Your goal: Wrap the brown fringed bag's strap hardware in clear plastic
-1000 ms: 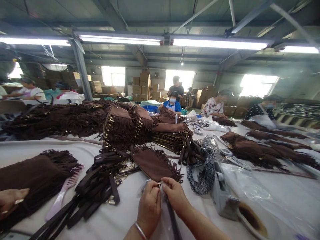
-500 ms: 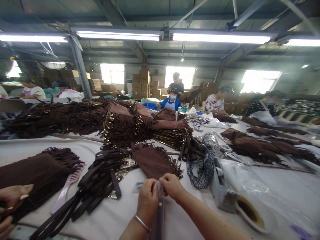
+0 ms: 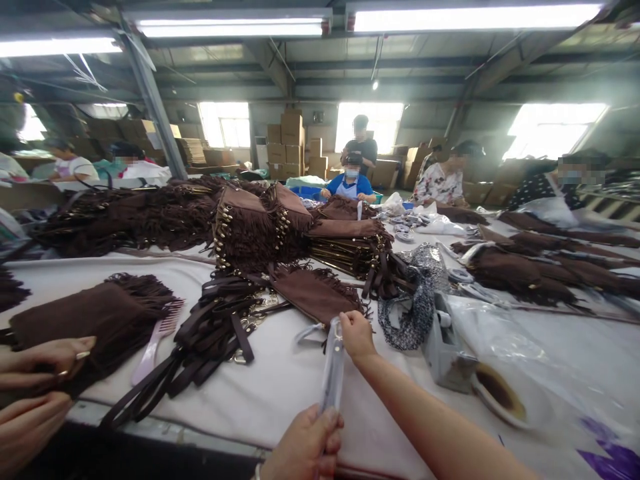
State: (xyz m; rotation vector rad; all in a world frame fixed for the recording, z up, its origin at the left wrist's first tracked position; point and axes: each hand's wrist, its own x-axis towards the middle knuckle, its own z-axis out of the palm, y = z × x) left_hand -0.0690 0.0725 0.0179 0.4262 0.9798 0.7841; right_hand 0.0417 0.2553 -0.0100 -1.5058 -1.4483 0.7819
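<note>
A long narrow strip wrapped in clear plastic [image 3: 332, 373] runs between my two hands; what lies inside it is hard to make out. My right hand [image 3: 356, 335] pinches its upper end. Lower down, near the table's front edge, my left hand [image 3: 306, 441] is closed around the strip. Just beyond my right hand lies a flat brown fringed bag [image 3: 315, 293], with a pale wrapped tab [image 3: 309, 332] at its near edge. Dark straps with metal clasps [image 3: 210, 333] are heaped to the left of it.
At left, a co-worker's hands [image 3: 45, 360] touch another brown fringed bag [image 3: 75, 313], beside a pale comb [image 3: 157, 337]. Fringed bags are stacked [image 3: 250, 227] behind. To the right are a speckled cloth band [image 3: 410, 320], a grey tape dispenser [image 3: 445, 360], a tape roll [image 3: 500, 397] and plastic bags [image 3: 525, 353].
My hands were close together at the strip's upper end; my left hand is now lower, near the table edge, and the strip shows between them. The co-worker's hands and bag have shifted.
</note>
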